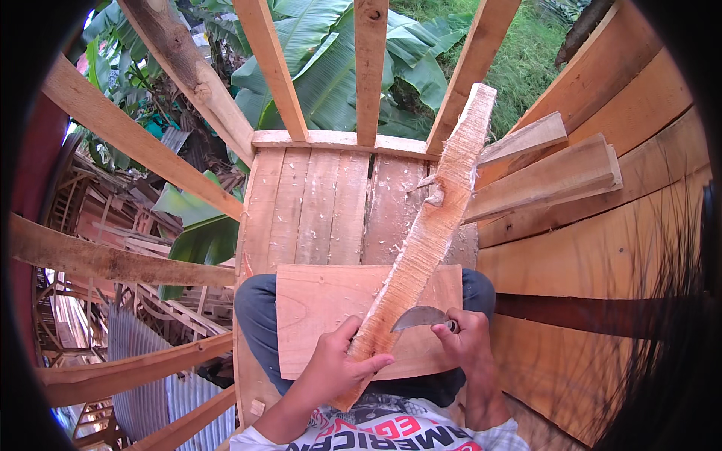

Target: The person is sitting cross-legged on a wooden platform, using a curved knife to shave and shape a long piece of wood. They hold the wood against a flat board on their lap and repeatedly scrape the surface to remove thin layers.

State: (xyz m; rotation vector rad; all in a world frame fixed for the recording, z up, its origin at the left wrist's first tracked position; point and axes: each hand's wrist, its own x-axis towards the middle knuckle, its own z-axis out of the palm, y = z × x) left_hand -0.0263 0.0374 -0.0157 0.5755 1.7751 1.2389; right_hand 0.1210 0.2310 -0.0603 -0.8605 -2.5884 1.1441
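A long rough-sawn wooden board (423, 244) slants up and away to the right across my lap, with a knot notch partway along its left edge. Near its lower end my left hand (347, 362) grips it, thumb across the face. My right hand (465, 334) is closed around the handle of a curved knife (418, 319). Its blade points left, and the tip lies at the board's right side; whether it touches is hard to tell. Under the board a flat wooden panel (316, 301) rests across my thighs.
I sit on a plank floor (301, 203) strewn with shavings. Loose wood pieces (538, 180) lie at the right against a plank wall (571, 255). Wooden railing slats (274, 71) stand ahead and to the left, with banana leaves (316, 68) and corrugated metal sheets (143, 361) beyond.
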